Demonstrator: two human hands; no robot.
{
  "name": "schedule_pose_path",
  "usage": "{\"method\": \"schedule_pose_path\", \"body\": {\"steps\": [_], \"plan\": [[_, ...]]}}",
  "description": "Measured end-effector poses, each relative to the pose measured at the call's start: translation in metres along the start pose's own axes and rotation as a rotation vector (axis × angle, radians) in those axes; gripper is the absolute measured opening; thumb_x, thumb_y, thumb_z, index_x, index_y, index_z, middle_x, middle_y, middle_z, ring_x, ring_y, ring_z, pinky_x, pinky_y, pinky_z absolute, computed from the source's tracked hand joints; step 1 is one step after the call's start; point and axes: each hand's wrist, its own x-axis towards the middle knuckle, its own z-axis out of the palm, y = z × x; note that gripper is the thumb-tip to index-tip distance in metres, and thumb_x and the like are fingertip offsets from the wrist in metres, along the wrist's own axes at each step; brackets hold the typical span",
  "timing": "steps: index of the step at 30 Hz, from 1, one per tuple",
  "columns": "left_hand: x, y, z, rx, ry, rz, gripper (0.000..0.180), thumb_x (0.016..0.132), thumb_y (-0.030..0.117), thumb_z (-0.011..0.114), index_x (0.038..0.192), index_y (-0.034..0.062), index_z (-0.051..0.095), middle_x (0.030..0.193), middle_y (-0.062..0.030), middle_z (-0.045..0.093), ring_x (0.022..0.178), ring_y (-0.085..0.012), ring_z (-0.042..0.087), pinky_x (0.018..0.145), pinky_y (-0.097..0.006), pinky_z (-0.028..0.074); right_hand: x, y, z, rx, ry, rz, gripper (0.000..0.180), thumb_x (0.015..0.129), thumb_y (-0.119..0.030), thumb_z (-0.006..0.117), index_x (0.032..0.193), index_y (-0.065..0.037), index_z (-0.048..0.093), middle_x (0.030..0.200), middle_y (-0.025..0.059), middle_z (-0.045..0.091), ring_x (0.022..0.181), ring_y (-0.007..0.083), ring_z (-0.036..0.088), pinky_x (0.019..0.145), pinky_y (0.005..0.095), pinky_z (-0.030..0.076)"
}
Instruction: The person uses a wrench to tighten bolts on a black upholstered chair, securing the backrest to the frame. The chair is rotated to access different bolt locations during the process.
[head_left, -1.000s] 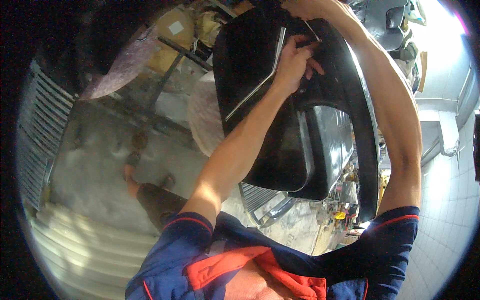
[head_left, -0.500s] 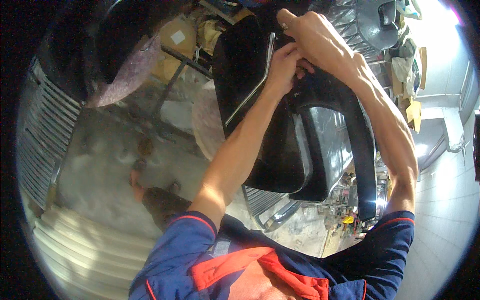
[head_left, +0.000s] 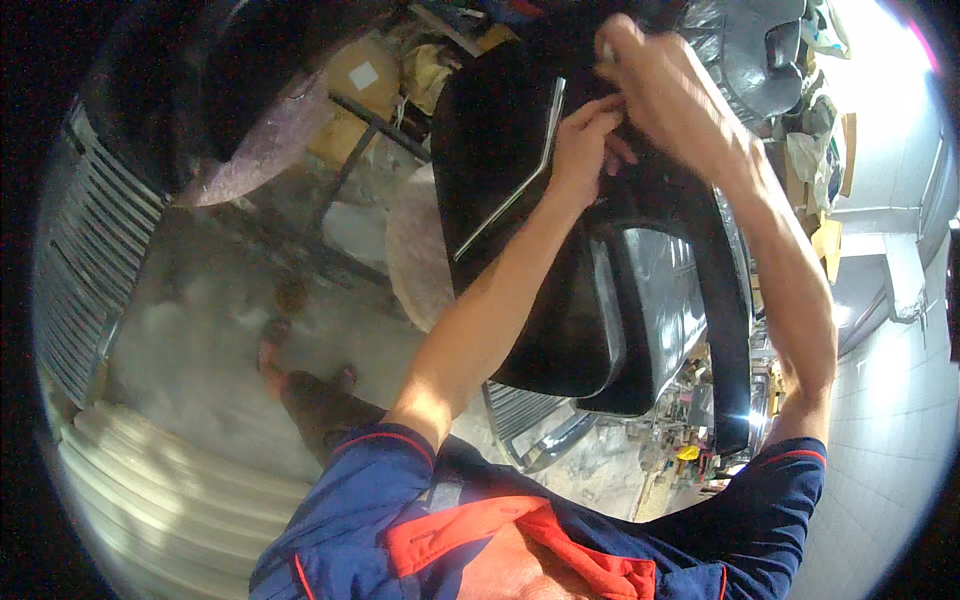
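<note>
The chair (head_left: 560,345), black and glossy in places, stood in front of the person, tilted in view, with its broad dark panel (head_left: 480,140) under both hands. A bent metal bar (head_left: 545,150) lay against that panel, just left of the left hand (head_left: 588,148). The left grip was partly curled, fingertips drawn in near the thumb at the panel; I cannot tell whether it had hold of anything small. The right hand (head_left: 655,85) hung over the panel just above and to the right of the left one, its fingers bent into a loose fist and blurred; I cannot tell what, if anything, its grip held.

A long black strip (head_left: 733,390) ran down the chair's right side. Beyond the right hand sat a second black seat (head_left: 755,55), with pale bags (head_left: 815,155) beside it. To the left were a wrapped pinkish piece (head_left: 255,150), a slatted metal frame (head_left: 95,260) and, lower down, a cream ridged stack (head_left: 170,490). Grey floor (head_left: 200,330) showed between them and the chair.
</note>
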Motion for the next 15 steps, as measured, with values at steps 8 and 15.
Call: {"method": "schedule_pose_path", "body": {"steps": [8,15], "plan": [[-0.003,-0.004,0.011,0.002,0.024,-0.022,0.046,0.100,0.015,0.057,0.143,-0.0015,0.060,0.122,-0.0120,0.072,0.060,-0.0189,0.068,0.045,-0.027,0.042,0.082,0.043,0.020,-0.084,-0.605,-0.087,0.016,0.091,-0.010,0.065,0.103,-0.001,0.064,0.086,0.0149,0.064,0.086,0.0376,0.065,0.074,0.0438,0.052],[0.003,0.002,-0.010,0.040,-0.075,-0.003,0.045,0.100,0.011,0.058,0.143,-0.0018,0.060,0.123,-0.0128,0.071,0.061,-0.0212,0.069,0.046,-0.029,0.046,0.122,0.012,0.044,-0.269,-0.520,0.132,0.015,0.086,-0.006,0.063,0.095,0.002,0.072,0.092,0.0221,0.074,0.092,0.0352,0.075,0.075,0.0465,0.058]]}}
